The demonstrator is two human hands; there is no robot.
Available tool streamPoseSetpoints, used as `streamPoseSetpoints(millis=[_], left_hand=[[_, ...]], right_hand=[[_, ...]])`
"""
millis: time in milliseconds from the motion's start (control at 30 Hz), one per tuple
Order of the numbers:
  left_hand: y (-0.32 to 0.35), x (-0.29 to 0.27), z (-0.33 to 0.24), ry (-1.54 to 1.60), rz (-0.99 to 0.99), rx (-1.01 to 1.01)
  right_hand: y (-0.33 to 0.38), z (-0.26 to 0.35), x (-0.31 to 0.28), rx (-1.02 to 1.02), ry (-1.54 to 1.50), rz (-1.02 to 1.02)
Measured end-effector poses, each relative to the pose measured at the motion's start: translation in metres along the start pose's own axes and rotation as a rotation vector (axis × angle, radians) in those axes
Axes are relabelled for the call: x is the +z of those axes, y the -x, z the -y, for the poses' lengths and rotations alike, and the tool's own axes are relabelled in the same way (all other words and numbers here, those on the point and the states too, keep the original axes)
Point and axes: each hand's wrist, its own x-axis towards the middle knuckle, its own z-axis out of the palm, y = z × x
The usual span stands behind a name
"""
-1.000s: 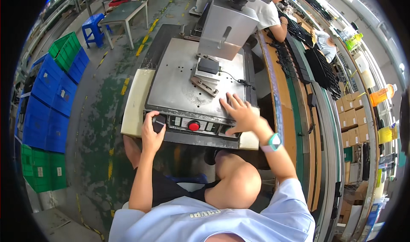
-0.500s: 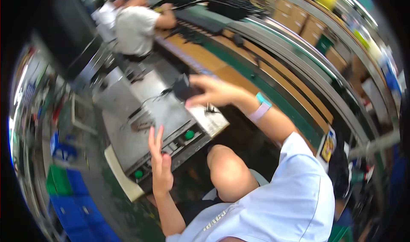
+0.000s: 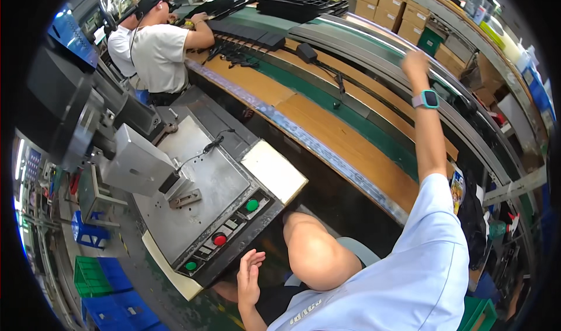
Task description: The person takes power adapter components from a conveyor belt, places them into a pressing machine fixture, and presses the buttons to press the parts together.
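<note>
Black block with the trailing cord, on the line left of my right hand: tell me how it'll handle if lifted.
The black block looks rigid and flat-sided, so it should probably keep its shape and is unlikely to roll. Its thin cord lies in loose bends, so it would likely flop and dangle.

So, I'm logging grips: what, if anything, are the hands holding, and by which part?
The left hand holds nothing. The right hand looks curled, its inside hidden, so whether it holds anything cannot be told.
</note>
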Motion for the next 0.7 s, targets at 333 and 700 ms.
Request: streamPoseSetpoints(millis=[333,700], left_hand=[[-0.043,-0.043,-0.046,-0.022,-0.25,0.146],[-0.195,-0.227,-0.035,-0.616,-0.555,0.428]], right_hand=[[0.037,0.299,0.054,-0.521,-0.508,-0.034],[0.118,0.222,-0.2,-0.846,-1.308,0.003]])
